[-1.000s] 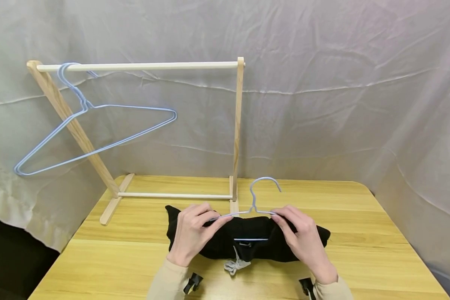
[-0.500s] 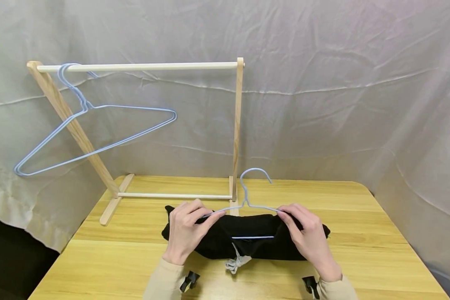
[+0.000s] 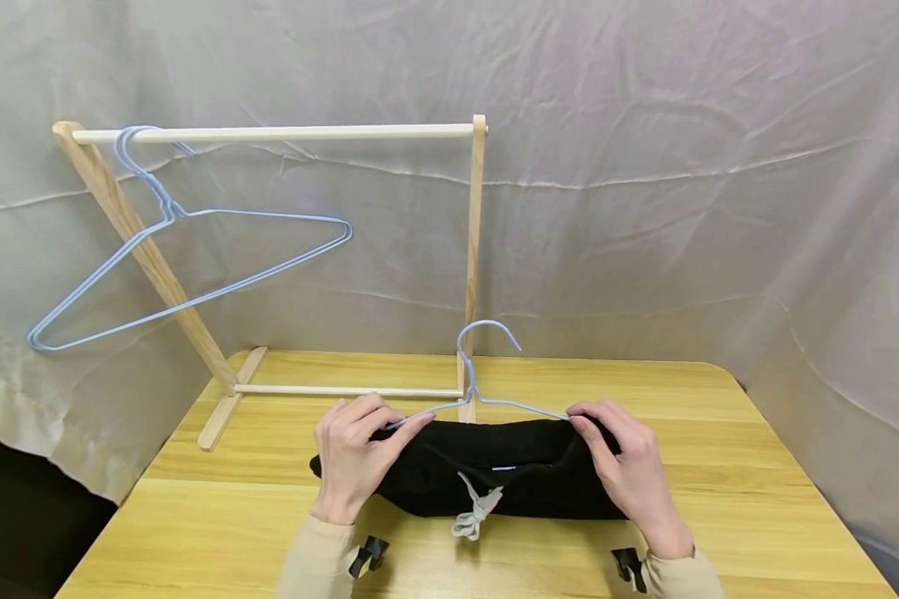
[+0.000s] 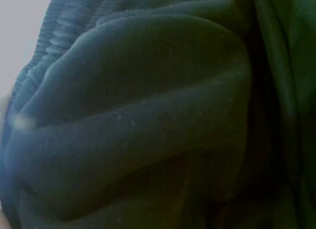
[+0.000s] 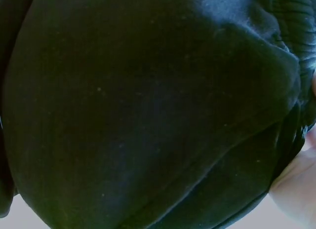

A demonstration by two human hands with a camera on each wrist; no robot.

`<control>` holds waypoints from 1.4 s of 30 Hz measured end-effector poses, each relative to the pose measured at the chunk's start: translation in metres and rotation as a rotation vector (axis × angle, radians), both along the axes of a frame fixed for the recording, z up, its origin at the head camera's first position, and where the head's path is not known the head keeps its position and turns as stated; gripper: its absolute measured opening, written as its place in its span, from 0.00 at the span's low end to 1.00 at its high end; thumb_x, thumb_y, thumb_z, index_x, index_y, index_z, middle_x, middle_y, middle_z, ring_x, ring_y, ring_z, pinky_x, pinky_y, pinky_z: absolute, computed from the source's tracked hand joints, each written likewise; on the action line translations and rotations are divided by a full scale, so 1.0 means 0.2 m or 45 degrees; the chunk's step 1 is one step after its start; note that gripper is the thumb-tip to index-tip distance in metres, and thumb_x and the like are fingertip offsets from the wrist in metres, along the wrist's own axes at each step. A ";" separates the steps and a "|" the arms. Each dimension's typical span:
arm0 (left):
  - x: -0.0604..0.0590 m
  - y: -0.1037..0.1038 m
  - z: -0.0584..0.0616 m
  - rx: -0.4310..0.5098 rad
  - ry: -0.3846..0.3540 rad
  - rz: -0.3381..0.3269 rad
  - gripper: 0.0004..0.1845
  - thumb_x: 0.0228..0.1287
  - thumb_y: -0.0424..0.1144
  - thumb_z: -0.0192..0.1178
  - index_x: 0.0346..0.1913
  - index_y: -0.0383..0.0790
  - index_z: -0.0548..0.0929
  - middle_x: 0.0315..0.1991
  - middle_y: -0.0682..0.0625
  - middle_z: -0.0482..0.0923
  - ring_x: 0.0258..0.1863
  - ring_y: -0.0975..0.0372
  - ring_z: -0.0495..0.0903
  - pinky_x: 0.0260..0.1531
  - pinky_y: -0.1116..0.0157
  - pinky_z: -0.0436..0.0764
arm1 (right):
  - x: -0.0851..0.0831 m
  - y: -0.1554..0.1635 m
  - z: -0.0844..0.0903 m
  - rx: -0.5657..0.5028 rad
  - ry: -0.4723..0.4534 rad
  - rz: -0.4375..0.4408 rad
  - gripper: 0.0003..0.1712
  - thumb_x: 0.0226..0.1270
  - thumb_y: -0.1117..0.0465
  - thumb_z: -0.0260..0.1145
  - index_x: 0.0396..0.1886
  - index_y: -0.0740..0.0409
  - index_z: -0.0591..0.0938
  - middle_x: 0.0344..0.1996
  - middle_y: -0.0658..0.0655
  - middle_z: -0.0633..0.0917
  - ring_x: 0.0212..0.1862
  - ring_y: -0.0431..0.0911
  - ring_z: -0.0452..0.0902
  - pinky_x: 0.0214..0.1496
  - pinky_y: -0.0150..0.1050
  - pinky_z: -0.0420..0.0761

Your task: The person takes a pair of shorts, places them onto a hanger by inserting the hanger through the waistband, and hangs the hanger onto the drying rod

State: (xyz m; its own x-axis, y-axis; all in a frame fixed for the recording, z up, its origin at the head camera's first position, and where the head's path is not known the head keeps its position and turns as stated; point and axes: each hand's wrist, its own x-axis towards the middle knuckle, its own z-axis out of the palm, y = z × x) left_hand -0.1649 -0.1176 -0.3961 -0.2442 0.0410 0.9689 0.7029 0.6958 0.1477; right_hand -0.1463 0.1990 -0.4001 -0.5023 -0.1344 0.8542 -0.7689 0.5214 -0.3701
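Observation:
A light blue wire hanger stands hook-up over the table, its lower part inside a pair of black drawstring pants. My left hand pinches the hanger's left shoulder and the waistband between thumb and fingers. At the other shoulder, my right hand pinches hanger and cloth the same way. A grey drawstring bow hangs at the front of the waist. Through the waist opening shows a short bit of the hanger's bottom bar. Black cloth with a gathered elastic waistband fills the left wrist view; dark cloth fills the right.
A wooden clothes rack with a white top rail stands at the back left of the wooden table. Light blue hangers hang at the rail's left end. A grey curtain closes off the back and sides.
The held hanger's hook has moved left and up. My hands have spread apart along the hanger's shoulders, and the waistband has spread with them. Less of the bottom bar shows.

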 end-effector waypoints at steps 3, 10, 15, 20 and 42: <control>0.00 -0.01 0.00 0.005 0.000 0.016 0.24 0.58 0.60 0.71 0.13 0.50 0.83 0.15 0.60 0.77 0.13 0.66 0.71 0.20 0.70 0.66 | 0.00 0.00 0.00 -0.003 -0.005 -0.006 0.06 0.65 0.72 0.67 0.39 0.61 0.87 0.31 0.57 0.86 0.39 0.34 0.80 0.48 0.21 0.74; 0.00 -0.01 0.00 0.037 0.005 0.063 0.26 0.59 0.61 0.69 0.11 0.49 0.82 0.12 0.59 0.75 0.13 0.66 0.71 0.20 0.70 0.66 | 0.00 0.00 0.00 -0.001 -0.006 -0.014 0.07 0.66 0.72 0.67 0.40 0.60 0.87 0.30 0.56 0.86 0.38 0.34 0.79 0.47 0.21 0.74; 0.00 0.00 0.00 0.044 0.012 0.078 0.25 0.58 0.61 0.70 0.12 0.50 0.83 0.11 0.59 0.73 0.12 0.66 0.69 0.20 0.71 0.64 | 0.00 -0.01 0.00 0.004 0.005 -0.017 0.07 0.67 0.71 0.66 0.40 0.60 0.87 0.30 0.56 0.86 0.38 0.35 0.80 0.48 0.21 0.74; 0.00 -0.01 0.00 0.039 0.026 0.095 0.25 0.58 0.61 0.70 0.12 0.49 0.83 0.11 0.58 0.73 0.12 0.66 0.69 0.20 0.70 0.64 | 0.00 -0.01 -0.01 0.011 0.004 -0.024 0.09 0.65 0.73 0.67 0.41 0.60 0.87 0.32 0.52 0.86 0.38 0.35 0.80 0.48 0.21 0.75; 0.01 -0.02 0.03 0.091 -0.036 0.156 0.25 0.63 0.60 0.65 0.22 0.41 0.82 0.25 0.50 0.79 0.30 0.56 0.75 0.39 0.58 0.64 | 0.01 -0.04 0.00 -0.140 0.050 -0.058 0.13 0.72 0.75 0.57 0.47 0.68 0.85 0.39 0.64 0.86 0.51 0.34 0.78 0.59 0.23 0.72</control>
